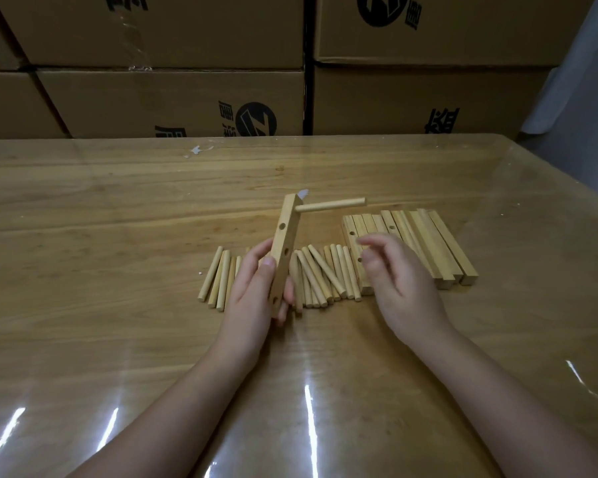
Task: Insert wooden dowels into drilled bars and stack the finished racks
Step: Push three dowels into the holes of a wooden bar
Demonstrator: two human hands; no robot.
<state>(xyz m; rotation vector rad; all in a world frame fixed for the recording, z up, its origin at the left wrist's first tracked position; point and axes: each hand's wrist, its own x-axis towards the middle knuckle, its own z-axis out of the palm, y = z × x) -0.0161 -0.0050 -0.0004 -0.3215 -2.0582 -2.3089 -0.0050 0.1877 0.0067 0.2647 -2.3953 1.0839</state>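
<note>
Above the tabletop (pixel 118 201), a bar (pixel 285 232) is gripped by the left hand (pixel 252 298), the right hand (pixel 397 277) empty; its dowel (pixel 330 205) could be bumped loose.

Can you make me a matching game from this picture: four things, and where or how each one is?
1 drilled bar
2 loose dowels
3 spare bars
4 right hand

a empty, fingers loosely curled
b lying flat in a row
c gripped by the left hand, inserted dowel near its top
d packed side by side at right

Pairs: 1c, 2b, 3d, 4a
</note>
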